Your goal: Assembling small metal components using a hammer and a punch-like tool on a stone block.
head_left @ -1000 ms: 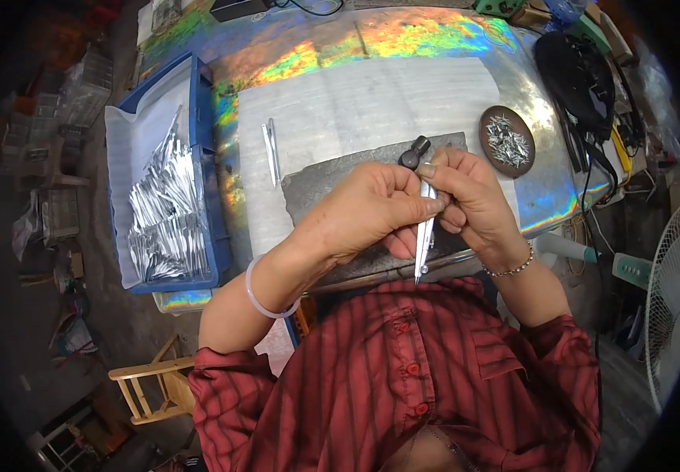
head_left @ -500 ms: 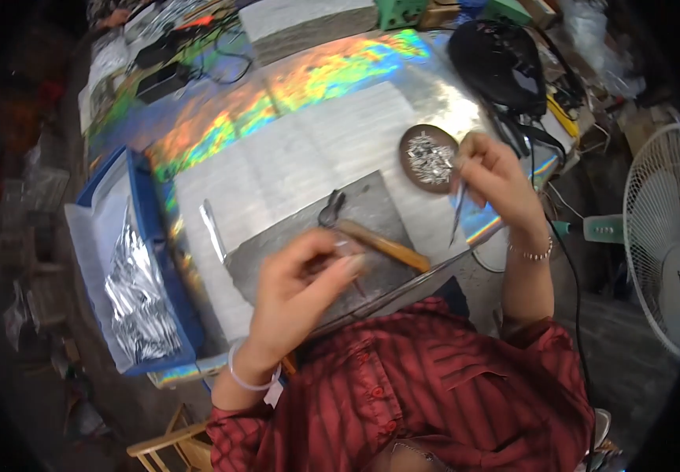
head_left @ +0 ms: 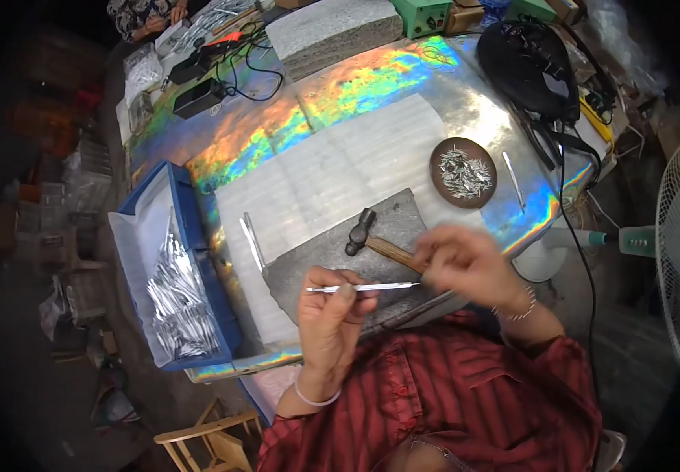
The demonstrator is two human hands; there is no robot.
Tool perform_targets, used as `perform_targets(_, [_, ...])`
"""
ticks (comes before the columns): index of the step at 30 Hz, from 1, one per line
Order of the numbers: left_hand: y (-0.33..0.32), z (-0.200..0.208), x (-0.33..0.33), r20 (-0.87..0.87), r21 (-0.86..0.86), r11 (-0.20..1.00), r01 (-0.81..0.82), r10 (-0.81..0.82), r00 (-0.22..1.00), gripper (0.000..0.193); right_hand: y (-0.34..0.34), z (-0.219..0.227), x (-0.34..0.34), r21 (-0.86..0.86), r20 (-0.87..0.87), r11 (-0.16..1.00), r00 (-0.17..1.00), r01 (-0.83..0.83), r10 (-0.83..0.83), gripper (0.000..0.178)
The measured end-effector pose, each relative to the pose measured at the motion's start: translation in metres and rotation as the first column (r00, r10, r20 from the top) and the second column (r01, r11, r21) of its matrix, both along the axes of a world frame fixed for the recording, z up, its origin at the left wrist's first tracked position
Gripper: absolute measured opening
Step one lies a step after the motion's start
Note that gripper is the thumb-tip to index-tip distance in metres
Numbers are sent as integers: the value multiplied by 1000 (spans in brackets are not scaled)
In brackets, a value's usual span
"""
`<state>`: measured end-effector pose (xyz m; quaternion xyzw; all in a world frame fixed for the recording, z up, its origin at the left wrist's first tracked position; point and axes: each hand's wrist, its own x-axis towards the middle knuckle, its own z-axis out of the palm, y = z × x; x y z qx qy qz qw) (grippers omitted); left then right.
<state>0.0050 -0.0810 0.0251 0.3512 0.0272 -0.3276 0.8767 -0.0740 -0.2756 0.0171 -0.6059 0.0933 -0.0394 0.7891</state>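
Observation:
My left hand (head_left: pixel 330 318) pinches a slim silver metal rod (head_left: pixel 375 287) between thumb and fingers. It lies nearly level above the near part of a dark flat slab (head_left: pixel 308 263), its thin tip pointing right. On the slab rests a ball-peen hammer (head_left: pixel 361 233) with a wooden handle. My right hand (head_left: pixel 466 263) is at the end of that handle, close to the rod's tip. Its fingers are smeared by motion, so whether they touch the handle is unclear. Beyond the right hand, a round brown dish (head_left: pixel 437 177) holds many small silver pieces.
At the left stands a blue tray (head_left: pixel 212 295) of silver rods. Thin rods lie left of the slab (head_left: pixel 252 240) and right of the dish (head_left: pixel 513 181). A stone block (head_left: pixel 332 39) and black adapters (head_left: pixel 198 96) sit at the back. A fan (head_left: pixel 674 252) stands right; another person's hand (head_left: pixel 151 27) shows far left.
My right hand has come from beside the dish toward the hammer handle. The thin tool it held is gone from it; a rod now lies right of the dish. The whole view has shifted.

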Motion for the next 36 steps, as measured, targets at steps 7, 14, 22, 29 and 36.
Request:
perform_targets(7, [1,5,-10,209,229,962,148,-197,958,10,36,-3,13,400,133,916,990,-11,-46,14])
perform_targets(14, [11,18,-10,116,451,817,359,-452,884,14,34,0,18,372,40,911,984,-176,173,10])
perform_targets(22, [7,13,-1,-50,246,826,507,-511,858,11,31,-5,26,394,-20,900,977,-186,211,11])
perform_targets(29, [3,7,6,-51,235,814,532,-536,843,13,27,-5,32,378,-66,908,973,-182,223,12])
perform_targets(36, [6,-1,10,-50,184,807,561,-562,826,15,30,-8,37,298,-84,938,974,-176,209,15])
